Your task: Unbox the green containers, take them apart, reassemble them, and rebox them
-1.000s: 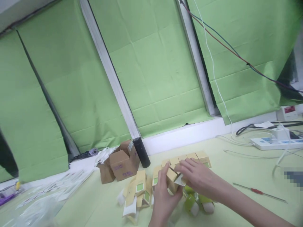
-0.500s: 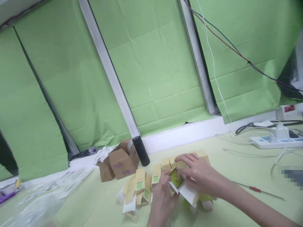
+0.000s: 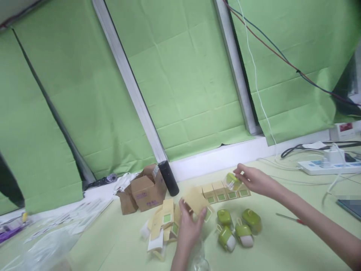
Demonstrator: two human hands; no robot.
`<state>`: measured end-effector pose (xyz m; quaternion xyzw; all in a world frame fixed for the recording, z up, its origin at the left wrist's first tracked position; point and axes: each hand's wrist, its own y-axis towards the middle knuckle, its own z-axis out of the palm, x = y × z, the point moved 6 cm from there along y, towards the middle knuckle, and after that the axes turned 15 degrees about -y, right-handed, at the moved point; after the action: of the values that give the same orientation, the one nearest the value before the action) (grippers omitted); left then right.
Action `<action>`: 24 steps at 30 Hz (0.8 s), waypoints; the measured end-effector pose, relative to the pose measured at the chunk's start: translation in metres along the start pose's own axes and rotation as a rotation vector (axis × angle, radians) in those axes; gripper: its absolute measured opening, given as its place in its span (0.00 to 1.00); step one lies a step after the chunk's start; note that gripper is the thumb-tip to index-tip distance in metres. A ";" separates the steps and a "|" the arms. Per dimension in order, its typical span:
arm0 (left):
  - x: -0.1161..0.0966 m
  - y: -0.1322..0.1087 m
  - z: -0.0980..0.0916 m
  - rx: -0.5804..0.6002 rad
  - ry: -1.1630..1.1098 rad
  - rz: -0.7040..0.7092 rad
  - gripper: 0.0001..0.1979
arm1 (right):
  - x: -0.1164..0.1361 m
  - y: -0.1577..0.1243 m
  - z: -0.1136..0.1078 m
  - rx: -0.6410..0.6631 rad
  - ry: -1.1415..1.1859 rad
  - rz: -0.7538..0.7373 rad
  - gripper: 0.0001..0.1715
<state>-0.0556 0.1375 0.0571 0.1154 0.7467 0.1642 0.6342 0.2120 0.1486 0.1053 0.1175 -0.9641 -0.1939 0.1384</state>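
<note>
My left hand [image 3: 189,226] is closed around a small yellow card box [image 3: 196,201] with a green square window, tilted and slightly blurred. Raised to the right, my right hand [image 3: 252,178] pinches a small green-topped case [image 3: 232,181] with a pale lower part. The case is apart from the box. Several similar green cases [image 3: 226,238], some with loops and white bottoms, lie on the table below my right hand. Behind them runs a row of small yellow boxes [image 3: 220,192]. Left of my left hand is a heap of opened yellow boxes [image 3: 167,218].
An open brown carton [image 3: 148,192] and a black cylinder [image 3: 168,178] stand by the wall. A thin tool with a red handle [image 3: 300,221] lies partly behind my right forearm. On the right are a power strip [image 3: 313,168] with cables and a dark flat device [image 3: 349,208]. Clear plastic [image 3: 50,250] lies front left.
My hands have moved apart. The green case is out of the box and has gone up and right in my right hand, while the box stays in my left hand.
</note>
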 end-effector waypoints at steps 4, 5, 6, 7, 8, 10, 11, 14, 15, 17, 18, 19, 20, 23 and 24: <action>0.011 0.002 0.008 -0.073 -0.585 -0.192 0.32 | -0.037 -0.003 0.023 0.145 -0.124 0.072 0.07; 0.012 0.001 0.011 -0.082 -0.687 -0.249 0.32 | -0.037 -0.005 0.028 0.179 -0.142 0.067 0.07; 0.013 -0.001 0.013 -0.085 -0.763 -0.305 0.31 | -0.034 -0.007 0.031 0.203 -0.155 0.052 0.08; 0.013 -0.002 0.015 -0.081 -0.818 -0.352 0.29 | -0.026 -0.009 0.032 0.213 -0.163 0.027 0.07; 0.012 -0.004 0.017 -0.071 -0.854 -0.396 0.26 | -0.015 -0.011 0.030 0.207 -0.167 -0.005 0.07; 0.009 -0.009 0.020 -0.041 -0.886 -0.477 0.21 | 0.018 -0.014 0.025 0.158 -0.149 -0.102 0.17; 0.008 -0.010 0.022 -0.023 -0.892 -0.510 0.19 | 0.038 -0.015 0.023 0.118 -0.131 -0.168 0.25; 0.006 -0.015 0.029 0.039 -0.936 -0.592 0.16 | 0.102 -0.026 0.021 -0.060 -0.107 -0.521 0.33; 0.007 -0.017 0.031 0.059 -0.968 -0.622 0.16 | 0.116 -0.031 0.024 -0.112 -0.121 -0.606 0.30; 0.009 -0.020 0.036 0.095 -1.028 -0.688 0.15 | 0.133 -0.039 0.030 -0.207 -0.156 -0.709 0.24; 0.011 -0.021 0.037 0.105 -1.049 -0.709 0.14 | 0.136 -0.042 0.032 -0.243 -0.171 -0.735 0.22; 0.012 -0.020 0.037 0.107 -1.061 -0.720 0.14 | 0.136 -0.045 0.033 -0.277 -0.185 -0.755 0.22; 0.013 -0.019 0.036 0.102 -1.055 -0.714 0.15 | 0.136 -0.048 0.033 -0.298 -0.196 -0.776 0.22; 0.016 -0.007 0.017 0.005 -0.800 -0.564 0.18 | 0.122 -0.042 0.027 -0.257 -0.177 -0.735 0.24; 0.017 -0.002 0.009 -0.041 -0.680 -0.500 0.19 | 0.112 -0.033 0.025 -0.212 -0.167 -0.651 0.25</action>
<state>-0.0493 0.1427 0.0396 -0.0342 0.4965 -0.0274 0.8669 0.1053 0.0962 0.0941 0.3874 -0.8586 -0.3357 0.0015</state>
